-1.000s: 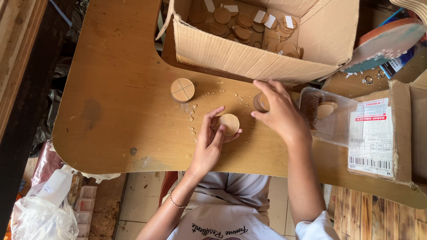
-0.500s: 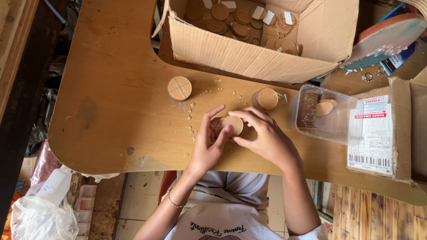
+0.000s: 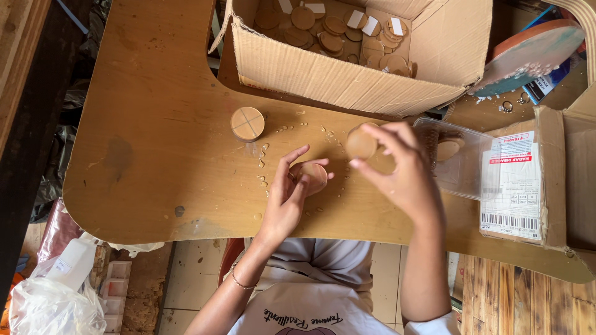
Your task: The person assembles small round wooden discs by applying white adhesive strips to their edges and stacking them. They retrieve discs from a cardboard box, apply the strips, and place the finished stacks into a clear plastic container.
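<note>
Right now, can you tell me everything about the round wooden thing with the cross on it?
The round wooden disc is light tan, with two thin lines crossing on its flat top. It lies flat on the brown wooden table, left of both hands, untouched. Small pale drops dot the table just beside it.

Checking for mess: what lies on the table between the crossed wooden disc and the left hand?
Head view: small glue-like droplets dot the table between crossed wooden disc and left hand.

Single head-worn view, looking steeply down, close above wooden table [image 3: 155,155], person's lap at bottom
</note>
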